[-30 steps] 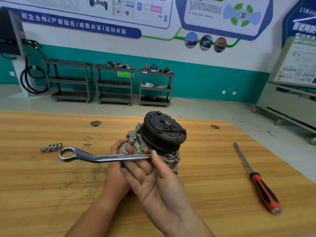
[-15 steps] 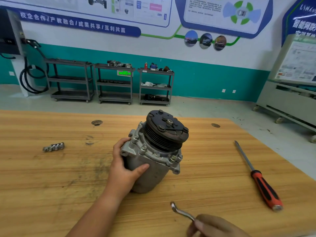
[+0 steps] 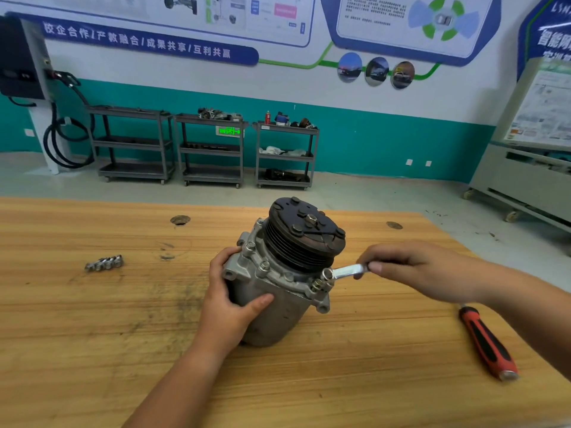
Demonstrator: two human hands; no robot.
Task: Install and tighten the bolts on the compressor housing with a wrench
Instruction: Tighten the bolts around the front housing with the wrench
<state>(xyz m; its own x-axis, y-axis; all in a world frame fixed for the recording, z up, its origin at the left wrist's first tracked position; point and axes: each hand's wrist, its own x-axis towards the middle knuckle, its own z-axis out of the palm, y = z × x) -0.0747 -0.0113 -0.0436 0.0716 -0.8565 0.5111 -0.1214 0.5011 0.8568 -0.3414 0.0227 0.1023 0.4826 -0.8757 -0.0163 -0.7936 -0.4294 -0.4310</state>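
A grey compressor (image 3: 275, 307) with a black pulley (image 3: 306, 233) on top stands tilted in the middle of the wooden table (image 3: 92, 335). Several bolts sit around its housing flange. My left hand (image 3: 230, 295) grips the housing from the left, thumb across the front. My right hand (image 3: 411, 270) pinches the shaft of a silver ring wrench (image 3: 344, 272). The wrench's ring end sits over a bolt (image 3: 327, 275) on the right side of the flange. Most of the wrench is hidden inside my right hand.
A small cluster of loose metal bolts (image 3: 104, 262) lies on the table to the left. A red and black screwdriver (image 3: 486, 344) lies at the right, partly under my right forearm. Two holes (image 3: 179, 219) mark the far part of the tabletop.
My right hand swung the wrench away from the left side, dropped low near the table's front edge, then came up on the right and set the ring on a right-side bolt. My left hand kept its grip.
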